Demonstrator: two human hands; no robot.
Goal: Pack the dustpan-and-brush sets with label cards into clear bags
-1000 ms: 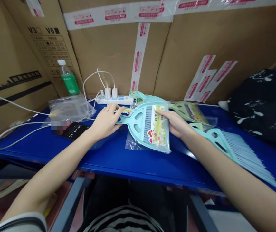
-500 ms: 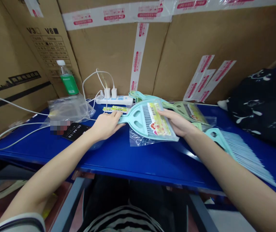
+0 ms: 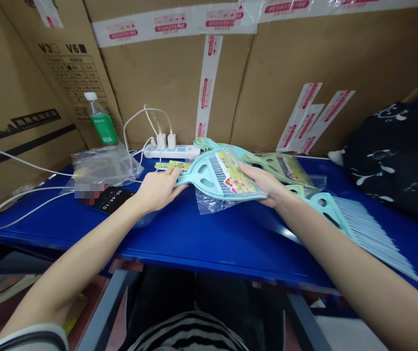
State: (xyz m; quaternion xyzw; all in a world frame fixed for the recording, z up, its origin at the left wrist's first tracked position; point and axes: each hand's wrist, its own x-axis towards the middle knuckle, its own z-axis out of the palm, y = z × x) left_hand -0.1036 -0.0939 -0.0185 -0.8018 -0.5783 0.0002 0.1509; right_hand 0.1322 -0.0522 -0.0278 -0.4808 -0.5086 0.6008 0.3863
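Observation:
A light blue plastic dustpan with a small brush and a yellow label card inside it is held just above the blue table. My left hand pinches its handle end. My right hand grips its wide right edge, thumb on top. A clear plastic bag lies under the pan on the table. Another yellow label strip lies behind my left hand.
More dustpans lie behind, and a pale blue brush rests at right. A power strip with chargers and cables, a green-labelled bottle, crumpled clear bags and a phone sit at left. Cardboard boxes wall the back; a black bag lies far right.
The dustpan has tipped from facing me to lying flatter, and both hands have shifted slightly back and left with it. The yellow label strip behind my left hand is now uncovered.

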